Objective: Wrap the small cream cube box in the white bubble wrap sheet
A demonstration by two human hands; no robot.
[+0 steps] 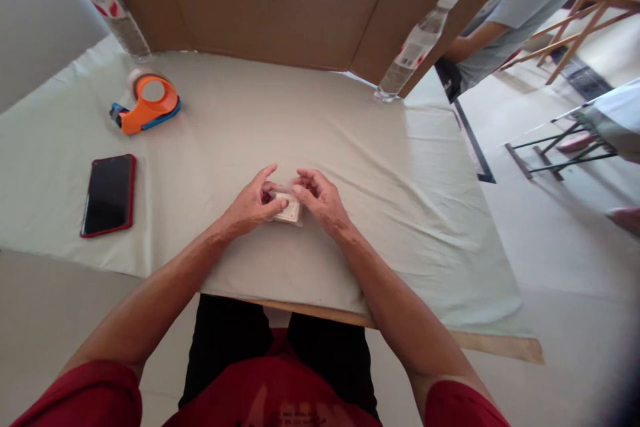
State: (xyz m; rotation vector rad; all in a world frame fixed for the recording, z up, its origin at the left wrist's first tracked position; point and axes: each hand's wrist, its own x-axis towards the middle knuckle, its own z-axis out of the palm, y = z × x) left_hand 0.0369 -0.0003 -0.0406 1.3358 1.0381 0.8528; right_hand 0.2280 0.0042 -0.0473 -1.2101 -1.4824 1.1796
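Note:
A small whitish pack with faint print lies low over the cloth, seemingly inside a clear plastic wrapper. My left hand grips the pack from its left side, thumb on the top face and fingers behind it. At the pack's upper right corner is my right hand, with thumb and fingertips bent close together. A blurred, see-through patch shows between the two hands; whether the right fingertips pinch the wrapper is too blurred to make out.
A phone with a red case and an orange tape dispenser lie at left on the cloth-covered table. Two bottles stand against a cardboard screen. A person is beyond it at right, near stools.

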